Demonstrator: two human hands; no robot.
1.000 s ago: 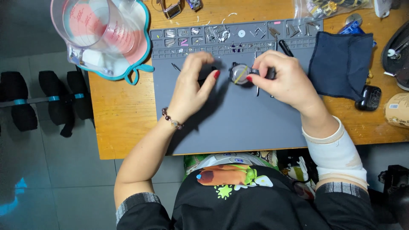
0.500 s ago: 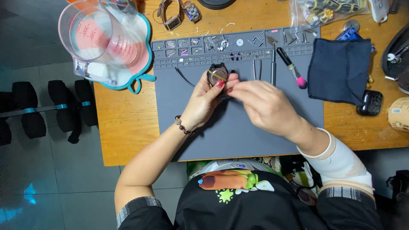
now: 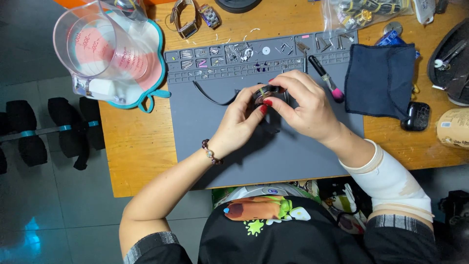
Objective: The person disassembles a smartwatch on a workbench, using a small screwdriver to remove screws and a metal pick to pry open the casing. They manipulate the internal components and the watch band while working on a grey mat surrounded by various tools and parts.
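Head view looks straight down on a grey work mat laid on a wooden table. Both hands meet above the mat's upper middle, pinching a small dark watch case between them. The left hand grips it from below with thumb and fingertips closed around its edge; the right hand curls over it from the right, fingers bent and closed on the same piece, hiding most of it. A thin black strap lies on the mat just left of the hands. A pink-tipped pen tool rests near the right hand's knuckles. Small metal parts fill the mat's top tray compartments. A dark blue cloth lies to the right, a clear measuring jug at upper left.
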